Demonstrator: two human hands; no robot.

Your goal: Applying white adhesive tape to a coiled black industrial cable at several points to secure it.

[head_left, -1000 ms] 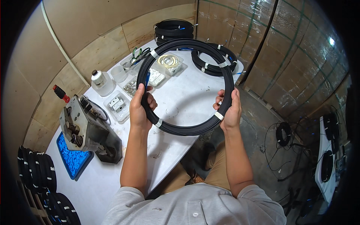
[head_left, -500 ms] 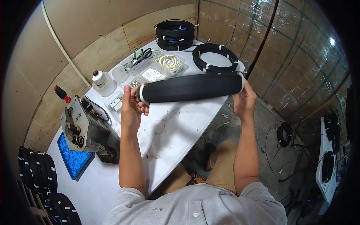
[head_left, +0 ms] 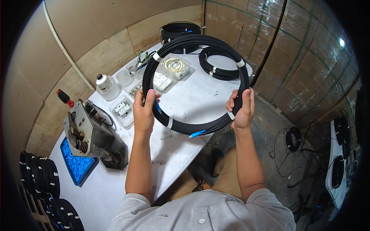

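Between my two hands a large coil of black cable [head_left: 189,127] is held up above the white table, its round face toward me. White ties bind it at several spots. A blue cable connector [head_left: 197,134] shows on its lower rim, and another blue connector [head_left: 157,106] lies beside my left hand. My left hand [head_left: 145,109] grips the coil's left side, thumb on the face. My right hand [head_left: 242,109] is wrapped round the right side, just above a white tie.
Left on the table [head_left: 181,104] stand a metal hand press [head_left: 94,134], a tray of blue pieces [head_left: 75,163], a bottle [head_left: 102,81] and clear boxes of small parts [head_left: 124,109]. More coils [head_left: 217,73] lie at the back. Wrapped cartons [head_left: 308,57] line the right side.
The coil has turned from edge-on to face-on, so its open ring and blue connectors now show. My left hand has shifted slightly right and my right hand slightly left.
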